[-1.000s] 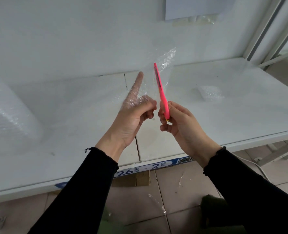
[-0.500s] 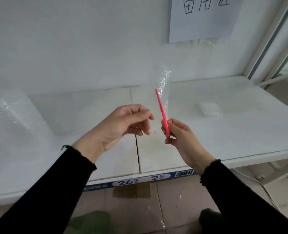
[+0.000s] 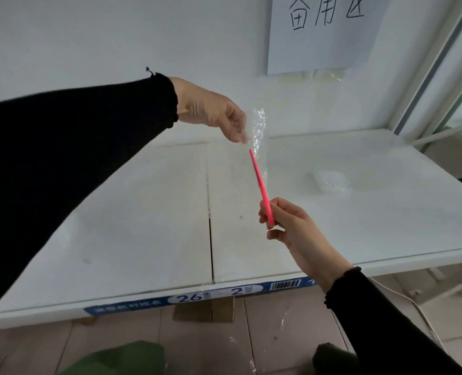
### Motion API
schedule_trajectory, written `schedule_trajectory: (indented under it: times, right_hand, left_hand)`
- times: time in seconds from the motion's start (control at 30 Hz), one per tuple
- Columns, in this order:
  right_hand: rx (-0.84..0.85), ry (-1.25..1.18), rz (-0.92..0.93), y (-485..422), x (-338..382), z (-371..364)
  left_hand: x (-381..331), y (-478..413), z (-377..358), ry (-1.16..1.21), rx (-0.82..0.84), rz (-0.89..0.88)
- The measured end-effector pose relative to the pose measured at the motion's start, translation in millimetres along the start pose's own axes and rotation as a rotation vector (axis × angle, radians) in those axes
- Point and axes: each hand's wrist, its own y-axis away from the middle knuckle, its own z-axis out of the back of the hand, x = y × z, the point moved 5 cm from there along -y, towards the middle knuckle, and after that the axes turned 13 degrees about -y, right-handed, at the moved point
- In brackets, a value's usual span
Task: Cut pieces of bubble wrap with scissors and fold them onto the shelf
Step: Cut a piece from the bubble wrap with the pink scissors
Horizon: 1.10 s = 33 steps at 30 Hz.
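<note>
My left hand [image 3: 213, 112] is raised above the white shelf [image 3: 143, 226] and pinches the top edge of a clear piece of bubble wrap [image 3: 259, 136], which hangs down from my fingers. My right hand [image 3: 292, 228] is lower and nearer, closed on the handle end of pink scissors [image 3: 262, 188]. The scissors point up and away, their tip close under my left fingers and against the hanging wrap. A folded piece of bubble wrap [image 3: 331, 181] lies on the shelf to the right.
A paper sign [image 3: 321, 31] with handwriting hangs on the back wall. A shelf upright [image 3: 435, 63] rises at the right. A blue label strip [image 3: 197, 296] runs along the shelf's front edge. Tiled floor and a white cable [image 3: 424, 318] lie below.
My left hand has risen and moved away, now holding the wrap's top edge. The view has tilted up. My right hand still holds the scissors, extended farther over the shelf.
</note>
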Motion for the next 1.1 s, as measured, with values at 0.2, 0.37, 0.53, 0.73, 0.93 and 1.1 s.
schedule_trajectory:
  times: [0.2,0.37,0.53,0.73,0.93,1.1]
  right_hand:
    - [-0.001,-0.071,-0.022,-0.7,-0.2,0.4]
    - [0.002,-0.108,-0.036,-0.2,-1.4,-4.3]
    - [0.019,-0.136,-0.043,-0.6,0.5,-9.2]
    - [0.038,-0.15,-0.024,-2.2,1.0,-10.0]
    - [0.065,-0.217,0.008,-4.5,0.9,-9.8]
    - [0.07,-0.225,0.017,-5.9,2.7,-11.0]
  left_hand:
    - [-13.5,4.5,8.5,-0.059,0.026,0.003]
    - [-18.0,7.9,3.3,0.003,0.046,-0.023]
    - [-21.9,10.5,1.1,0.014,0.032,-0.015]
    - [-24.5,12.7,0.0,-0.005,0.028,-0.034]
    - [-28.1,13.7,-0.4,-0.004,0.019,-0.055]
    - [-30.0,12.9,-1.3,0.001,0.021,-0.062]
